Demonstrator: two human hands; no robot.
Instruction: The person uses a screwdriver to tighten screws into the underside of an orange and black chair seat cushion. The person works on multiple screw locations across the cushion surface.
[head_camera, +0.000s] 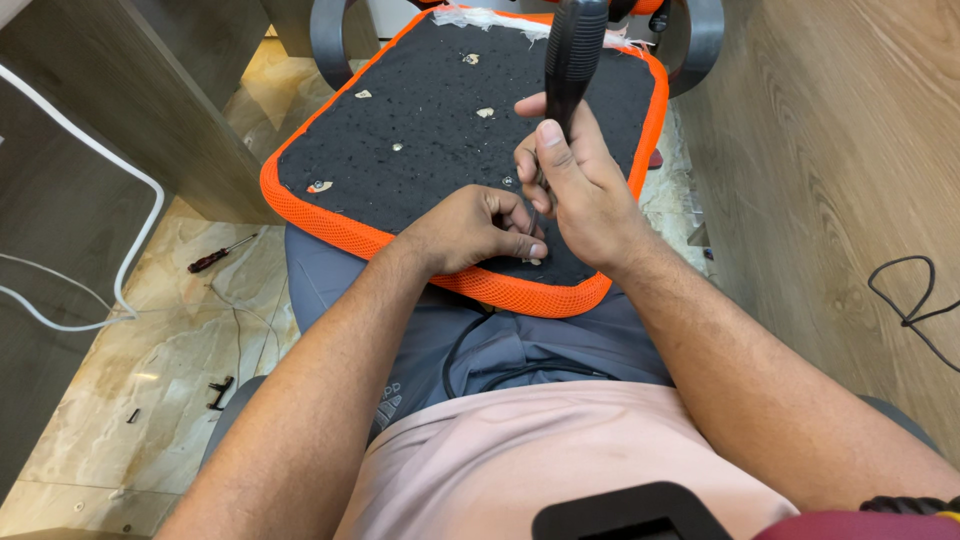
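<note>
An upturned chair seat (420, 130), black underside with an orange mesh rim, rests on my lap. My right hand (580, 185) grips a screwdriver with a thick black handle (575, 50), its thin shaft pointing down at the seat's near edge. My left hand (480, 228) lies on the black underside beside it, fingers pinched around the shaft's tip where a small screw hole sits. The tip itself is hidden by my fingers. Several pale screw holes dot the black surface.
A red-handled screwdriver (222, 253) and small black parts (220, 392) lie on the marble floor at left. A white cable (120, 270) loops beside a wooden panel. A wooden surface with a black cord (915, 305) stands at right. Chair armrests (330, 40) show behind the seat.
</note>
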